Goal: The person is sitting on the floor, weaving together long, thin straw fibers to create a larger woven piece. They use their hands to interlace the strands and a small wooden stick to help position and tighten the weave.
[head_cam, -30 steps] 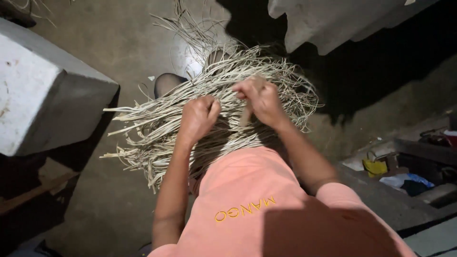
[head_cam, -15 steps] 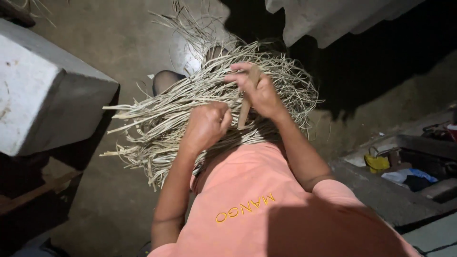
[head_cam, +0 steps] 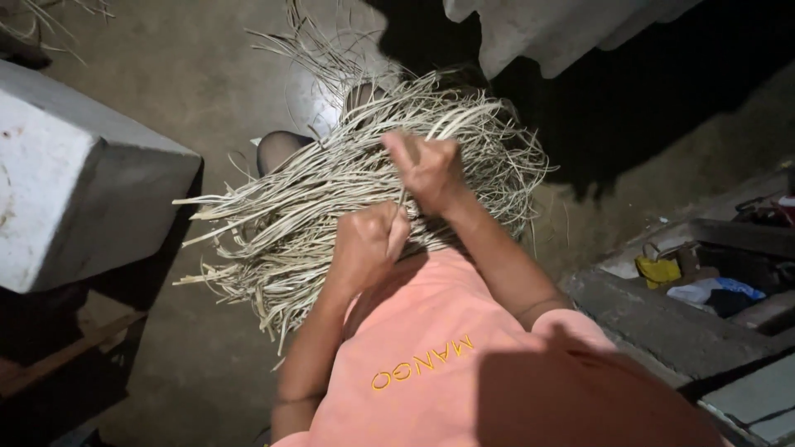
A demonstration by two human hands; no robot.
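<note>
Both hands worked at the centre of the frame: the left hand [head_cam: 368,244] was closed in a fist around a few pale strands, and the right hand [head_cam: 431,170], just above it, pinched a single strand between thumb and fingers. Those strands belonged to a loose bundle of dried reed strips [head_cam: 331,199] spread across the person's lap, fanning toward the left and upper middle of the frame. By the look of it the step in hand was separating or drawing out one strip; the next move would call for a steady pull without tangling the rest. Outward, a knee [head_cam: 277,149] showed under the bundle, a pale concrete block [head_cam: 74,182] filled the left side, and a yellow bag [head_cam: 658,269] lay among clutter at right. Crossing strips were the main hindrance.
</note>
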